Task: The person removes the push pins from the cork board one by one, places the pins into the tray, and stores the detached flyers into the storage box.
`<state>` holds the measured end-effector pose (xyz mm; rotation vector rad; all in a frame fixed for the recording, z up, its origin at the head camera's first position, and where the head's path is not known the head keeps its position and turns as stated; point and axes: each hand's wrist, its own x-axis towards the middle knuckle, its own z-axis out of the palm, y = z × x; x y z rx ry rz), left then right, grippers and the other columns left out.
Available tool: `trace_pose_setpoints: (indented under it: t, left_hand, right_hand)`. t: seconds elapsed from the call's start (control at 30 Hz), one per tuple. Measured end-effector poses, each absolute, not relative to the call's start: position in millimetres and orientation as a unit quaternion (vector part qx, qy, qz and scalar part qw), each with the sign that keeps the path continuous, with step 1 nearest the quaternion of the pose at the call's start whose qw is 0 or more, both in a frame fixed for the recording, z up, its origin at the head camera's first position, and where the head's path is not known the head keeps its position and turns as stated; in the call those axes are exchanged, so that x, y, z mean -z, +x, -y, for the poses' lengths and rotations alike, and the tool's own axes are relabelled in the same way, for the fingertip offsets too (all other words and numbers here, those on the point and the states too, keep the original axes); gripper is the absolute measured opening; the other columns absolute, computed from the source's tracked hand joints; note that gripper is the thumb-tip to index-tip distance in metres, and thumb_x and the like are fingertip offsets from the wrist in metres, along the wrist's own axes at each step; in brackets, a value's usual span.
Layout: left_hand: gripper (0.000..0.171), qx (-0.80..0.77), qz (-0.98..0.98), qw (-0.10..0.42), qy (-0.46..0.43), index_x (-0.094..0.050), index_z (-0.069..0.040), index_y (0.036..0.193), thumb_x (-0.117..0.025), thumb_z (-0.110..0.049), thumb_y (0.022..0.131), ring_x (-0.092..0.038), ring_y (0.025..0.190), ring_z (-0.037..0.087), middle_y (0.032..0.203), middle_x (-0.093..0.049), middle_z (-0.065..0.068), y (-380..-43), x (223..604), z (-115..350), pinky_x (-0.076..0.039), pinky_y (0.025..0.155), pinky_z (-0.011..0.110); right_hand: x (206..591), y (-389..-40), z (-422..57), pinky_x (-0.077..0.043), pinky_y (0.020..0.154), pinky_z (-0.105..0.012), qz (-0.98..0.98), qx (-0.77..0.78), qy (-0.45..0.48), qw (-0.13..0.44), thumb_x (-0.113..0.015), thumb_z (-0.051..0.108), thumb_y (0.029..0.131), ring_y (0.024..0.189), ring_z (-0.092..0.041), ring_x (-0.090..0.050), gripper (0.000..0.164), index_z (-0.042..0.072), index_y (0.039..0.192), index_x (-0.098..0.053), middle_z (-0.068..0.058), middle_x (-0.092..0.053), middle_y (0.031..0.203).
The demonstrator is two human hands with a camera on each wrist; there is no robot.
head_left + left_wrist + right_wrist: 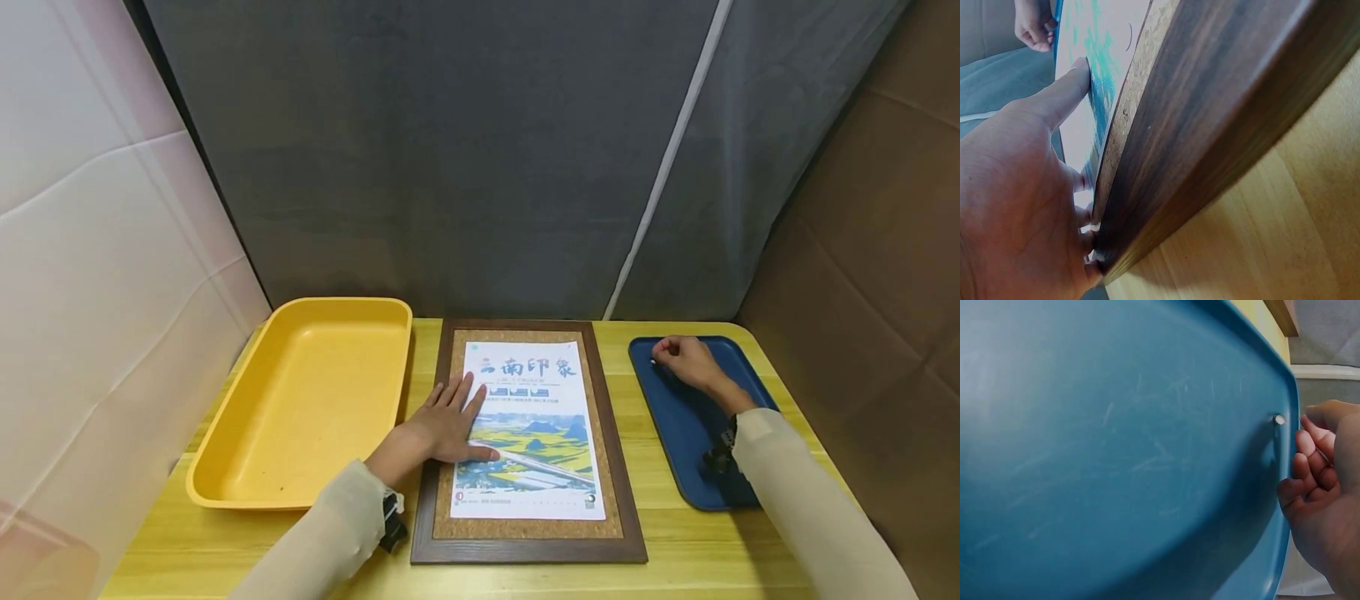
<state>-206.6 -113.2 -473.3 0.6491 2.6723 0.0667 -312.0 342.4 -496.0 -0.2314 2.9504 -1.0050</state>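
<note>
Has at far left a yellow plastic rectangular tray (322, 392) with a dark speck (282, 489) in it. Next, rests the left hand (453, 425), fingers straight and fanned, thumb splayed, gripping nothing, across the left edge of a white printed paper sheet (536, 450) lying on a cork board (540, 530) in a dark brown frame (525, 551). At right, reaches the right hand (688, 361), fingers curled, over the far left corner of a blue rectangular tray (690, 433); cannot tell of anything pinched. Contains, near those fingertips, a small silvery piece (1279, 419).

A smooth paper poster (534, 433) lies on grainy cork (528, 530); near the worktop's (678, 550) right edge sits a scratched plastic tray (1116, 444).
</note>
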Motion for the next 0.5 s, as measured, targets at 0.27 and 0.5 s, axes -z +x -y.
trace_pose_setpoints:
  t: [0.27,0.5]
  left_hand:
    - [0.113,-0.023,-0.953,0.194,0.229,-0.010,-0.014,0.172,-0.055,-0.080,0.092,0.002,0.165,0.035,0.178,0.003,0.015,-207.0,474.1,113.3,-0.006,0.132,0.055]
    - [0.112,-0.022,-0.954,0.190,0.232,-0.011,-0.014,0.172,-0.055,-0.080,0.093,0.001,0.165,0.035,0.178,0.003,0.015,-206.2,474.3,112.8,-0.007,0.132,0.055]
  right_hand:
    - [493.3,-314.2,-327.8,-0.049,0.070,-0.030,-0.935,0.341,-0.097,-0.010,-0.063,0.022,0.108,0.081,-0.019,-0.060,0.025,-0.002,0.113,-0.071,-0.015,-0.072,0.101]
    - [490.6,-318.2,-311.1,-0.049,0.070,-0.030,-0.931,0.348,-0.111,-0.010,-0.064,0.019,0.108,0.083,-0.021,-0.060,0.024,-0.003,0.116,-0.072,-0.017,-0.072,0.104]
